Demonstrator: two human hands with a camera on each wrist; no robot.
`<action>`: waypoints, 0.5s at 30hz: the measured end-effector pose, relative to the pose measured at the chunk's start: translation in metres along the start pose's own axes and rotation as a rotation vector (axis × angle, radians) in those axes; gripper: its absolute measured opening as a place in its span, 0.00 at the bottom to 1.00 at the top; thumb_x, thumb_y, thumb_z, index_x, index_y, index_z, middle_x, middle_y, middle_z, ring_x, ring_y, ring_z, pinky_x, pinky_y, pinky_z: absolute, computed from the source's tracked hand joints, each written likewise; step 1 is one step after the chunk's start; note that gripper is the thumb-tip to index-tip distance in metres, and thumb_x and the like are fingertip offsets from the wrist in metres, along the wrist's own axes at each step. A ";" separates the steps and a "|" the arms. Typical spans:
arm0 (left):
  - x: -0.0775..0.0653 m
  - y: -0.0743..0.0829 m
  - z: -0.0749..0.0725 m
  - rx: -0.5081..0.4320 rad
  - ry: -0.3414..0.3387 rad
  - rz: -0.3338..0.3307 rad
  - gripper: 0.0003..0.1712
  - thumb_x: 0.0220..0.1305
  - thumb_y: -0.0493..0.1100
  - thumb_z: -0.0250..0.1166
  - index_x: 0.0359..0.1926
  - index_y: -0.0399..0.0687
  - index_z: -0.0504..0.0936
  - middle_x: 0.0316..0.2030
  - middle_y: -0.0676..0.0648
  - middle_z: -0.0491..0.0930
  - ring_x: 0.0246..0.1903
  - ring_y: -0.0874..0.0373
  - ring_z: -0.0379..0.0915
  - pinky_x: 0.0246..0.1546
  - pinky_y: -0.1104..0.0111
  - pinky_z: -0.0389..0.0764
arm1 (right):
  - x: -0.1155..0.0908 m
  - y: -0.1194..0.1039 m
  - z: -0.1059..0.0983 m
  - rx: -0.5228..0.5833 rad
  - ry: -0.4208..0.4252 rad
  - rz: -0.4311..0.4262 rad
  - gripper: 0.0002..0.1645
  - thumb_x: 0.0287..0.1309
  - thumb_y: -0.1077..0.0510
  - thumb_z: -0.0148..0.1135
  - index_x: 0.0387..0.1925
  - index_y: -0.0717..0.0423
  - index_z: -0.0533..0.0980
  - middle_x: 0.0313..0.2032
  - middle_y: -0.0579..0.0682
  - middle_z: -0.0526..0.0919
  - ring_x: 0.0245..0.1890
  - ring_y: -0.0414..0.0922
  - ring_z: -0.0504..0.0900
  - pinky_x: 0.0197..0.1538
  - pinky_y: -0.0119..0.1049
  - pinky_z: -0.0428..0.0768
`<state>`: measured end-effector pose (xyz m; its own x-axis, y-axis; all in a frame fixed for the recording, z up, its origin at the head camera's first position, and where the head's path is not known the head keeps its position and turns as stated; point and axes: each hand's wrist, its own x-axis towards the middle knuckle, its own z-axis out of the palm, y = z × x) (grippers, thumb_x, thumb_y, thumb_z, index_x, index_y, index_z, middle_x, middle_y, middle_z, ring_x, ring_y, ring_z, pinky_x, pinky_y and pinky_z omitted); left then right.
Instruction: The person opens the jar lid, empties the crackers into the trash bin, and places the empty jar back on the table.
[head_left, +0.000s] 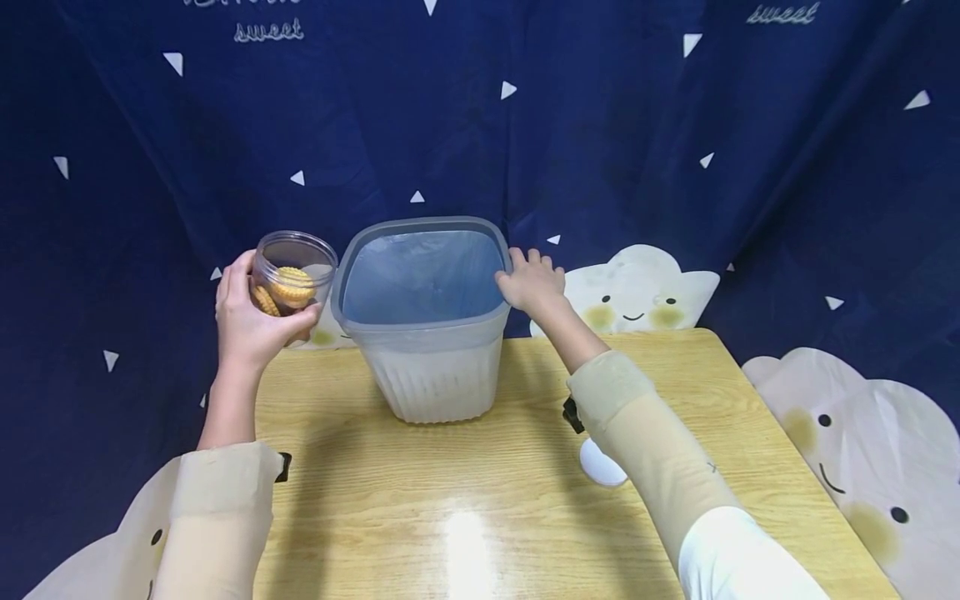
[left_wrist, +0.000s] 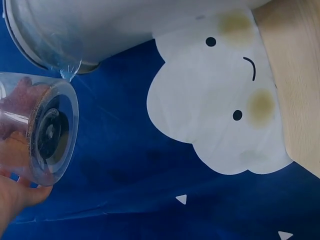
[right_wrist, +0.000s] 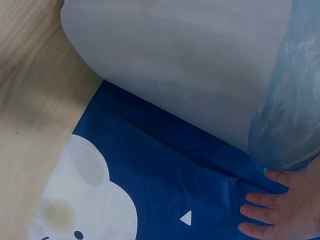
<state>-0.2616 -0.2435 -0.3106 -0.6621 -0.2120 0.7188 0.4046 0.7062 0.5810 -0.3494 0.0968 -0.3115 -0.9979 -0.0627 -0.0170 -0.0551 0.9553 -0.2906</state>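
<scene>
My left hand (head_left: 252, 321) grips a clear plastic jar (head_left: 315, 287) with no lid on it, raised at the left of the bin. Yellow round biscuits (head_left: 293, 285) lie inside the jar, and its base (left_wrist: 52, 132) shows in the left wrist view. A white trash bin (head_left: 435, 375) with a grey rim stands upright on the table, lined with a thin blue plastic bag (head_left: 427, 279). At the bin's right rim is my right hand (head_left: 534, 285); its fingers (right_wrist: 262, 214) are spread, and the thumb side touches the bag-covered edge.
On the wooden table (head_left: 420, 492), a white round lid-like disc (head_left: 602, 463) lies partly under my right forearm. Behind the table hangs a dark blue curtain (head_left: 420, 108) with white triangles and cloud faces.
</scene>
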 end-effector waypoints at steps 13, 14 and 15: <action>0.013 0.000 0.008 0.049 -0.039 0.019 0.49 0.26 0.42 0.78 0.56 0.42 0.68 0.47 0.36 0.70 0.49 0.43 0.63 0.49 0.52 0.64 | 0.000 0.000 0.000 0.006 0.002 0.003 0.37 0.64 0.40 0.36 0.69 0.50 0.49 0.68 0.59 0.51 0.66 0.58 0.50 0.64 0.58 0.52; 0.014 0.000 0.009 0.052 -0.045 0.016 0.49 0.25 0.42 0.78 0.56 0.42 0.68 0.46 0.36 0.70 0.49 0.43 0.63 0.49 0.51 0.64 | 0.000 0.000 0.000 0.008 0.003 0.004 0.37 0.64 0.40 0.36 0.69 0.50 0.49 0.68 0.59 0.51 0.66 0.58 0.50 0.64 0.58 0.52; 0.014 0.000 0.009 0.055 -0.050 0.016 0.49 0.25 0.42 0.78 0.56 0.43 0.68 0.46 0.36 0.70 0.49 0.43 0.62 0.49 0.51 0.64 | 0.000 0.000 0.000 0.008 0.001 0.005 0.37 0.64 0.40 0.36 0.69 0.50 0.49 0.68 0.59 0.51 0.66 0.58 0.50 0.64 0.58 0.52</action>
<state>-0.2767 -0.2402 -0.3037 -0.6871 -0.1675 0.7070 0.3810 0.7456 0.5468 -0.3490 0.0968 -0.3112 -0.9982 -0.0579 -0.0172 -0.0501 0.9532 -0.2983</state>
